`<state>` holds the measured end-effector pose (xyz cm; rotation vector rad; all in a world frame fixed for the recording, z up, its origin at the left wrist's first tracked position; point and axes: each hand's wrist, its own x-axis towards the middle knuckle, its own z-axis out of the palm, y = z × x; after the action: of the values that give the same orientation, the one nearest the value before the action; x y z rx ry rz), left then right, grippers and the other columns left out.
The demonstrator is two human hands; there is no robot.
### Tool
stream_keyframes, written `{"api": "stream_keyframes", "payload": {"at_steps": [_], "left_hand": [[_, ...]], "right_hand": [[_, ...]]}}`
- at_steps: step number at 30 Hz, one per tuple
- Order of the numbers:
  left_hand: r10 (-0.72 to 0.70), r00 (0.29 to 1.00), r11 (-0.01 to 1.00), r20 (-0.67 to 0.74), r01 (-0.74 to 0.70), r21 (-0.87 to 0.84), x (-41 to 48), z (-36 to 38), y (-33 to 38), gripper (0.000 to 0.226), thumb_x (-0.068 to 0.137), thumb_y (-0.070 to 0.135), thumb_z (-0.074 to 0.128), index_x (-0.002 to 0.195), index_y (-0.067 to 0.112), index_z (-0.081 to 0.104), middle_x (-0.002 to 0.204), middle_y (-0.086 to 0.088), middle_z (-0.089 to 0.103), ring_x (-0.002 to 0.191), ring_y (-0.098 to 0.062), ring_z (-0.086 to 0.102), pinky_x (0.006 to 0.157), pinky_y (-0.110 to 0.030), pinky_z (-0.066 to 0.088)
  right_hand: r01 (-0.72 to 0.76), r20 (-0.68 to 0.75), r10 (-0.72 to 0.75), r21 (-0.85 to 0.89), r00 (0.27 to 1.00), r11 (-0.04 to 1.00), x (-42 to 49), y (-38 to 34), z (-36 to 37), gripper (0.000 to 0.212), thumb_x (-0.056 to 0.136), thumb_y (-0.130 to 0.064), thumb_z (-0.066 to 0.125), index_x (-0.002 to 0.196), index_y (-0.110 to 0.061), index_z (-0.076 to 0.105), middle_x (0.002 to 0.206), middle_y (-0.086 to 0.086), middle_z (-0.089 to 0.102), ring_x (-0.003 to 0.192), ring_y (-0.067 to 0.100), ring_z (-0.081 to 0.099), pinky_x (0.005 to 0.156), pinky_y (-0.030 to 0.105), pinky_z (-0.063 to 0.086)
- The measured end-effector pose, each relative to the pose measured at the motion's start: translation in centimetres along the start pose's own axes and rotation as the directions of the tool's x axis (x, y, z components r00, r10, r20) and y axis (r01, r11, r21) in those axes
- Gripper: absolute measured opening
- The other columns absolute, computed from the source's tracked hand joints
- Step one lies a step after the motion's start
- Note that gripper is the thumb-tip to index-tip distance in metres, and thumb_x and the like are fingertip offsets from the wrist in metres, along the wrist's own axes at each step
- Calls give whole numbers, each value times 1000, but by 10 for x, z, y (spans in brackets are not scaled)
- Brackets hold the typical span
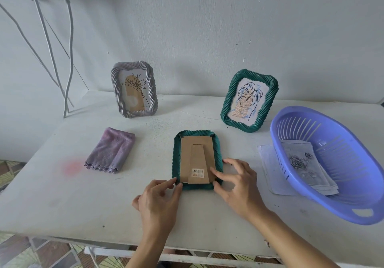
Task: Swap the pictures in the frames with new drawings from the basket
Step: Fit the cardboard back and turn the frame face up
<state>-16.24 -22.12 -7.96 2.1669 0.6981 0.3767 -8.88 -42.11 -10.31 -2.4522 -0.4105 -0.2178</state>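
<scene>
Soft, even daylight — faint shadows only; wide-angle bending at the edges, slight softness throughout, no glare.

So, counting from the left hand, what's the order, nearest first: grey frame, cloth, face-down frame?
1. Face-down frame, centre of the table: the left hand touches its near corner.
2. Cloth, off to the left.
3. Grey frame, standing at the back left.
</scene>
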Motion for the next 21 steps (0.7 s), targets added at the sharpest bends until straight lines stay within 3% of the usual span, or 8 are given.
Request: {"api": "stream_keyframes", "payload": {"at_steps": [12, 21], "left_hand": [[-35, 999, 999, 6, 35, 4, 4, 3, 5, 10, 82, 37, 76, 76, 44, 73, 82, 24, 65, 78, -5, 55, 80, -37, 22], [47, 996, 995, 72, -53, 89, 11, -1, 2, 10, 83, 39, 75, 76, 47, 74, 83, 27, 63, 83, 0, 51, 72, -35, 16]], "right_hand": [[-3, 21, 4, -38, 1000, 999, -1, 1, 0, 36, 79, -53, 54, 110, -46, 72, 129, -10, 54, 124, 13, 43, 100, 28, 25], [-4, 16, 5, -39, 1000, 999, 0, 0, -1, 35, 78, -52, 55, 108, -46, 73, 126, -9, 55, 121, 14, 45, 97, 33, 31]]}}
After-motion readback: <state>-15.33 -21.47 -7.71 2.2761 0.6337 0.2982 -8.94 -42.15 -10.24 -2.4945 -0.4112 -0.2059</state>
